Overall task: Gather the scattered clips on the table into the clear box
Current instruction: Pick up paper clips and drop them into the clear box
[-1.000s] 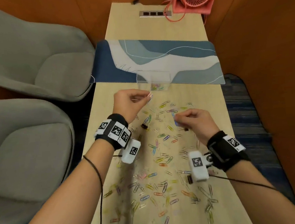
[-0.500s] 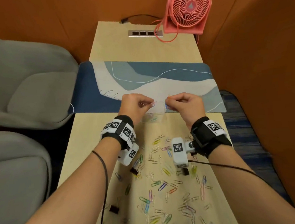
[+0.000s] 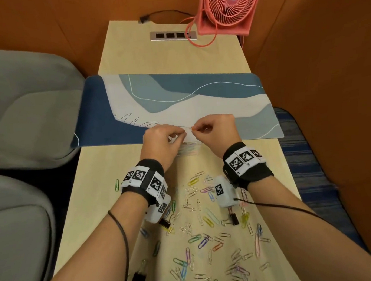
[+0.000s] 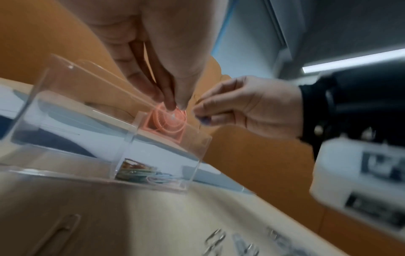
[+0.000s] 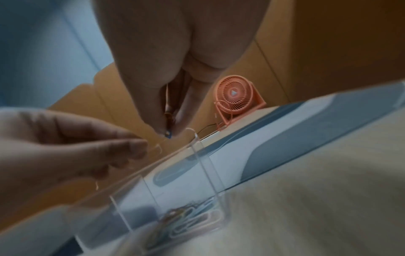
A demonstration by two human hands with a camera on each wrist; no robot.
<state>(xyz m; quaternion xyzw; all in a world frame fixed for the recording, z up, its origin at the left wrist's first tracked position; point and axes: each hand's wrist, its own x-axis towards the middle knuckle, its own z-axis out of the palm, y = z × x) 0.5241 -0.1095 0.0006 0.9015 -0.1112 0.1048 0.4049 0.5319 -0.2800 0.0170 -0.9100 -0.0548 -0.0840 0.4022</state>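
The clear box (image 3: 191,149) stands at the desk mat's near edge, mostly hidden by both hands; several coloured clips (image 4: 140,170) lie in its bottom. My left hand (image 3: 180,132) hovers over the box opening and pinches a pale wire clip (image 5: 158,147). My right hand (image 3: 194,129) is right beside it, fingertips almost touching, pinching a blue clip (image 5: 168,136) with an orange one above it. Many coloured paper clips (image 3: 200,228) lie scattered on the wooden table (image 3: 99,191) behind the wrists.
Black binder clips (image 3: 138,278) lie among the paper clips. A blue-and-white desk mat (image 3: 188,102) spans the table beyond the box. A pink fan (image 3: 227,6) and socket strip (image 3: 173,34) sit at the far end. Grey chairs (image 3: 22,108) stand left; orange walls close in.
Both hands have moved forward from the clip pile to the box with clips pinched. Over the last half second their fingertips have drawn together above the opening.
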